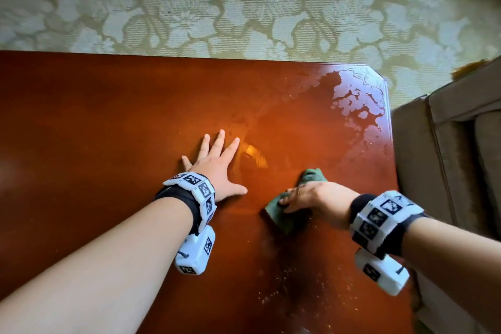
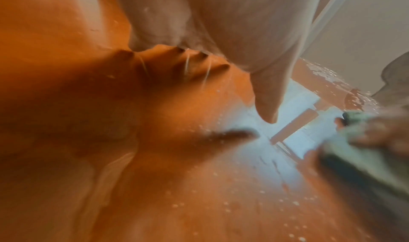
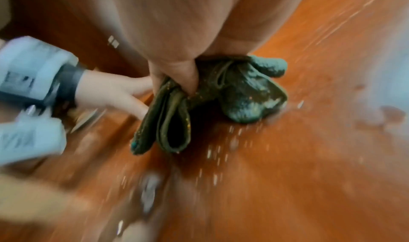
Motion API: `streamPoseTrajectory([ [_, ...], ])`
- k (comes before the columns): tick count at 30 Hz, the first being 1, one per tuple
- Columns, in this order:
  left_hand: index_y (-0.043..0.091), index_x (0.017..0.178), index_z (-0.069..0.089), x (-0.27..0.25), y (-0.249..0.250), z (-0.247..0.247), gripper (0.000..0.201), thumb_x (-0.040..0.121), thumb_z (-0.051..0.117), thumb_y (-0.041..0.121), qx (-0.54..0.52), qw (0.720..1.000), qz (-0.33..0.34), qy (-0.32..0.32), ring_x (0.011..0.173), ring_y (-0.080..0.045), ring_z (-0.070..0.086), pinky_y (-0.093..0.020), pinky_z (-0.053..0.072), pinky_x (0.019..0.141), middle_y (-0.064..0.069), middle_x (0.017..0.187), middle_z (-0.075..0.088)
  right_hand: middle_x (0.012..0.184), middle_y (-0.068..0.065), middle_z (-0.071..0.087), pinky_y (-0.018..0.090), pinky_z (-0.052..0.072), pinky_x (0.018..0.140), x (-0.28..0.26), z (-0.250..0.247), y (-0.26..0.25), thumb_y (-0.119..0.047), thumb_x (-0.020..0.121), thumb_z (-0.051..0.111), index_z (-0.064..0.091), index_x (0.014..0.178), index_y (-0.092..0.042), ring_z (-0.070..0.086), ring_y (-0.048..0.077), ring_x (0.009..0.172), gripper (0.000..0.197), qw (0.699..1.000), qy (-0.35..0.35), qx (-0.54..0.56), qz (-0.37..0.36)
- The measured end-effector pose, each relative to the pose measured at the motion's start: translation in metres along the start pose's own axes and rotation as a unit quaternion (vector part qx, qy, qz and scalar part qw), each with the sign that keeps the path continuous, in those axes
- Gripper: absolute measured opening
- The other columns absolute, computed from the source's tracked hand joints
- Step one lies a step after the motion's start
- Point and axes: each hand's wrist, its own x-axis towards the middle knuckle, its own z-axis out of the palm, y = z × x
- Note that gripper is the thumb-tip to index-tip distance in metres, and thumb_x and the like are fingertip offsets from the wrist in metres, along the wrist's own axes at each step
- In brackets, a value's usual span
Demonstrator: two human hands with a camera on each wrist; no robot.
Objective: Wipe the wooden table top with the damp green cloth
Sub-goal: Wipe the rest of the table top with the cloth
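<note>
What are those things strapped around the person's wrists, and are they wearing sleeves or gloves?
Both forearms and hands are bare: no sleeves, no gloves. The left hand and right hand each have a black wristband ringed by white blocks printed with black-and-white square codes. A white box with another code hangs under each wrist. A ring shows on one right finger.

Bare forearms, no sleeves. Each wrist carries a black fabric strap under a white segmented band (image 1: 193, 190) printed with black square markers; a white boxy camera module (image 1: 195, 252) hangs below.
</note>
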Motion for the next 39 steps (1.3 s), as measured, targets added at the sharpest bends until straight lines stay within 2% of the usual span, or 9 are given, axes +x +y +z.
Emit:
streamPoseTrajectory([
  [3, 0.051, 0.15, -0.009, 0.005, 0.02, 0.006, 0.105, 0.079, 0.067, 0.064, 0.005, 1.0, 0.017, 0.009, 0.147, -0.024, -0.026, -0.074, 0.006, 0.111, 0.012, 0.159, -0.03, 0.112, 0.005, 0.068, 0.021, 0.04, 0.096, -0.012, -0.04, 0.016, 0.006, 0.063, 0.039, 0.071, 0.105, -0.012, 0.063, 0.02, 0.104, 0.056, 0.984, 0.141, 0.002, 0.112],
  [7, 0.053, 0.15, -0.009, 0.01, 0.041, 0.009, 0.103, 0.081, 0.067, 0.063, 0.0, 1.0, -0.001, 0.012, 0.146, -0.027, -0.029, -0.077, 0.005, 0.108, 0.01, 0.158, -0.032, 0.123, 0.007, 0.062, 0.024, 0.034, 0.105, -0.019, -0.083, 0.061, 0.006, 0.072, 0.039, 0.068, 0.112, -0.014, 0.056, 0.024, 0.117, 0.053, 0.905, 0.327, -0.072, 0.261],
  [11, 0.053, 0.149, -0.009, 0.013, 0.041, 0.012, 0.104, 0.08, 0.068, 0.062, 0.001, 1.0, -0.008, 0.02, 0.145, -0.028, -0.03, -0.077, 0.005, 0.107, 0.01, 0.158, -0.032, 0.147, -0.004, 0.036, 0.026, 0.02, 0.111, -0.025, -0.085, 0.092, 0.006, 0.085, 0.043, 0.05, 0.133, -0.025, 0.026, 0.02, 0.139, 0.057, 0.857, 0.291, -0.042, 0.423],
  [18, 0.054, 0.149, -0.009, 0.014, 0.042, 0.012, 0.105, 0.078, 0.069, 0.064, 0.004, 1.0, -0.013, 0.021, 0.146, -0.028, -0.028, -0.077, 0.006, 0.106, 0.011, 0.158, -0.032, 0.151, 0.0, 0.027, 0.033, 0.014, 0.114, -0.05, -0.012, 0.051, 0.006, 0.076, 0.05, 0.037, 0.141, -0.022, 0.015, 0.029, 0.142, 0.073, 0.86, 0.29, -0.046, 0.417],
  [25, 0.053, 0.15, -0.008, 0.011, 0.045, 0.013, 0.103, 0.081, 0.068, 0.06, -0.003, 1.0, -0.014, 0.019, 0.146, -0.028, -0.027, -0.076, 0.008, 0.107, 0.011, 0.159, -0.03, 0.135, -0.001, 0.052, 0.034, 0.028, 0.106, -0.045, 0.072, -0.028, -0.005, 0.079, 0.036, 0.059, 0.124, -0.021, 0.044, 0.029, 0.128, 0.053, 0.927, 0.242, -0.056, 0.281],
  [30, 0.053, 0.151, -0.004, -0.001, 0.039, 0.017, 0.101, 0.082, 0.069, 0.057, 0.0, 1.0, 0.0, 0.008, 0.147, -0.025, -0.026, -0.074, 0.008, 0.109, 0.012, 0.159, -0.028, 0.119, 0.002, 0.064, 0.028, 0.042, 0.101, -0.048, 0.055, -0.046, 0.002, 0.074, 0.036, 0.069, 0.109, -0.015, 0.058, 0.018, 0.113, 0.05, 0.957, 0.233, 0.009, 0.175],
  [33, 0.056, 0.148, -0.008, -0.013, 0.023, 0.023, 0.111, 0.075, 0.076, 0.058, 0.0, 1.0, -0.021, 0.003, 0.146, -0.026, -0.027, -0.076, 0.01, 0.107, 0.014, 0.157, -0.033, 0.111, 0.008, 0.068, 0.019, 0.037, 0.099, -0.055, 0.021, -0.026, 0.002, 0.073, 0.04, 0.07, 0.105, -0.01, 0.059, 0.017, 0.106, 0.046, 0.935, 0.291, 0.008, 0.2],
  [36, 0.058, 0.146, -0.013, -0.025, 0.01, 0.036, 0.116, 0.071, 0.076, 0.063, -0.001, 0.999, -0.054, -0.002, 0.144, -0.027, -0.031, -0.078, 0.011, 0.105, 0.014, 0.154, -0.038, 0.118, 0.005, 0.065, 0.023, 0.035, 0.103, -0.063, -0.006, 0.011, 0.01, 0.078, 0.051, 0.067, 0.112, -0.015, 0.059, 0.02, 0.113, 0.045, 0.87, 0.383, 0.009, 0.311],
  [39, 0.059, 0.146, -0.01, -0.026, 0.006, 0.042, 0.114, 0.071, 0.075, 0.064, -0.017, 0.998, -0.054, 0.006, 0.144, -0.026, -0.032, -0.079, 0.009, 0.104, 0.015, 0.155, -0.037, 0.136, 0.0, 0.051, 0.016, 0.021, 0.107, -0.063, -0.017, 0.034, 0.001, 0.088, 0.05, 0.057, 0.126, -0.019, 0.039, 0.018, 0.133, 0.044, 0.801, 0.401, 0.029, 0.444],
])
